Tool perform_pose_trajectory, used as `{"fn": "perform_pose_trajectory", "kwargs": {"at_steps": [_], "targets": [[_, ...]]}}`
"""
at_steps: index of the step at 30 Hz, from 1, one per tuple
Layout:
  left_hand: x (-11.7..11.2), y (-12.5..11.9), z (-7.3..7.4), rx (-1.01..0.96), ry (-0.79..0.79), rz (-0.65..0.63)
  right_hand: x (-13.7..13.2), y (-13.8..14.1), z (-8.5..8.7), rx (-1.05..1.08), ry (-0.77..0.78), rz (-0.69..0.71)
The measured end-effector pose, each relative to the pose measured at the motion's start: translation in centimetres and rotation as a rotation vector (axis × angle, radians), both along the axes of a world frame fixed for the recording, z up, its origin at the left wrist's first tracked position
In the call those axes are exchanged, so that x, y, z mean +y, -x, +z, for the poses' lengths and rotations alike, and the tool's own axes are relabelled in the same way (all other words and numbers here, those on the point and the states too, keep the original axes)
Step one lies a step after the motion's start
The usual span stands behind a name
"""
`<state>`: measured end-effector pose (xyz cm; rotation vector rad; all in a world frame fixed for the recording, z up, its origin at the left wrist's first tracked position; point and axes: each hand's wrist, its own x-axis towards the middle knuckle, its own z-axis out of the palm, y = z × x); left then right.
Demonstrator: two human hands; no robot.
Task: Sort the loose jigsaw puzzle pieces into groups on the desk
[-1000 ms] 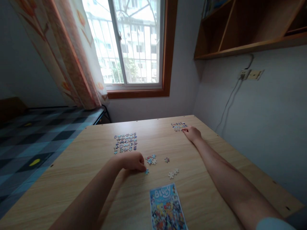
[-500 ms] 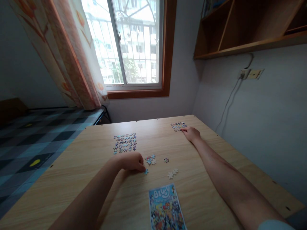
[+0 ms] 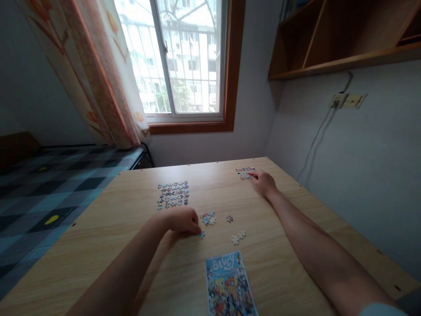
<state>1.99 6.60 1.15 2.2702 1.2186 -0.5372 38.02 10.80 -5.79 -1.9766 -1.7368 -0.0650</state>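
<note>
My left hand (image 3: 184, 220) is closed, thumb and fingertips pinched at the edge of a small blue jigsaw piece (image 3: 201, 234) on the wooden table. Just beyond it lies a loose pile of jigsaw pieces (image 3: 208, 217). My right hand (image 3: 264, 182) reaches to the far right, its fingers closed at the tips over a jigsaw piece (image 3: 249, 176) by a small block of laid-out pieces (image 3: 244, 170); the fingers partly cover that block. Farther left, several rows of jigsaw pieces (image 3: 174, 193) are laid out.
Between my arms are a single patterned piece (image 3: 229, 218) and a few pale, face-down pieces (image 3: 238, 238). Nearer lies a colourful Bluey picture sheet (image 3: 230, 283). A checked bed (image 3: 85, 175) stands left of the table (image 3: 158, 281); a wooden shelf (image 3: 348, 61) hangs on the right wall.
My right fingertips have shifted slightly farther back over the block of pieces. My left hand stays at the blue piece. The whole view has moved a little.
</note>
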Motion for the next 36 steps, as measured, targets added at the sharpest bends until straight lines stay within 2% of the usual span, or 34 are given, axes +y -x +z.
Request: {"fn": "perform_pose_trajectory", "kwargs": {"at_steps": [4, 8, 13, 19, 22, 29, 36], "targets": [[0.0, 0.0, -0.2, -0.004, 0.01, -0.01, -0.6, 2.9, 1.8, -0.014, 0.024, 0.318], [0.2, 0.2, -0.6, 0.003, 0.01, 0.007, -2.3, 7.3, 3.8, -0.026, 0.227, 0.666], [0.6, 0.4, -1.1, -0.016, 0.028, -0.006, -5.2, 12.3, 5.3, -0.102, 0.292, 0.916], [0.7, 0.4, -1.2, -0.016, 0.021, -0.026, -7.0, 15.0, 4.5, -0.171, 0.222, 0.917], [0.6, 0.3, -1.1, 0.002, 0.025, -0.017, -7.2, 15.2, 4.3, -0.179, 0.22, 0.925], [0.7, 0.5, -1.3, -0.017, 0.04, -0.017, -7.0, 14.5, 5.2, -0.15, 0.267, 0.973], [0.4, 0.3, -0.8, 0.0, 0.034, 0.006, -6.6, 15.3, 3.7, -0.119, 0.147, 0.904]]}}
